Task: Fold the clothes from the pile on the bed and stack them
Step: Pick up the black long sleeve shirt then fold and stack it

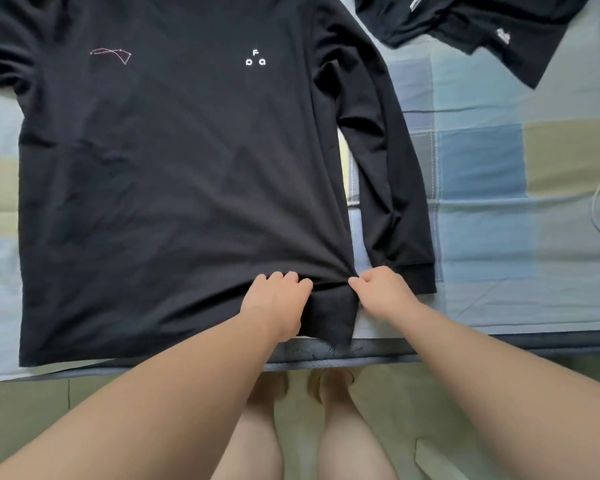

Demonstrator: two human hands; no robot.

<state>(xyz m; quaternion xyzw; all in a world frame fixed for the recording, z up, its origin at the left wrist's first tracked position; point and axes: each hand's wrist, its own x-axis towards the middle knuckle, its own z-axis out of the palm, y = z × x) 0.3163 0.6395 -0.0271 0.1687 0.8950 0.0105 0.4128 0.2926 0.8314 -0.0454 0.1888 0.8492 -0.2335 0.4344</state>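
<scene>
Since the black long-sleeve shirt (173, 188) lies front-up and spread flat on the bed (499, 237), hem toward the person, this reads as the smoothing/setup step before the 1st fold. Both hands work the hem's right corner. The left hand (277, 299) sits on the fabric w/ fingers (288, 277) curled and clamped on a bunch of cloth. The right hand (378, 289) is just beside it, fingers curled too, pinching the shirt's side edge. Creases radiate from btwn the two grips, so the cloth is under tension there; prob tugging the corner straight or starting a lengthwise fold. The right-side sleeve (388, 188) lies alongside the body, cuff near the right hand, so it can go over w/ the side panel. A 2nd dark garment (471, 26) sits well apart at top right; can't tell if it's folded. Est: early on this item, no fold made yet.
</scene>
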